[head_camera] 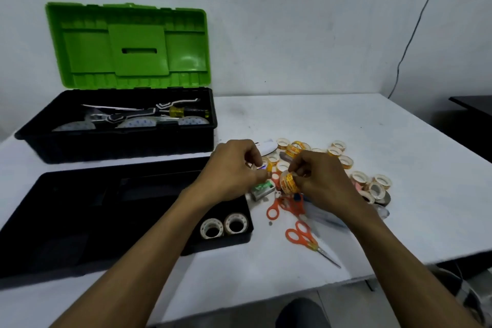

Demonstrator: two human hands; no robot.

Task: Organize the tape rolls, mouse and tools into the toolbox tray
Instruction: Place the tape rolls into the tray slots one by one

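The black toolbox tray [66, 221] lies at the near left of the white table, with two tape rolls [223, 225] standing in its right-hand compartment. A pile of small tape rolls [343, 160] lies right of centre. My left hand [234, 170] pinches a yellow tape roll [267, 165] just above the pile. Beside it, my right hand [316, 178] grips another yellow-printed tape roll [288, 182]. A white mouse [266, 148] peeks out behind my left hand. Two orange-handled scissors [300, 234] lie in front of the pile.
The toolbox [117, 138] with its green lid [127, 45] raised stands behind the tray and holds a screwdriver, large tape rolls and other tools. A small green and grey object [262, 190] lies under my hands. The table edge runs along the near right.
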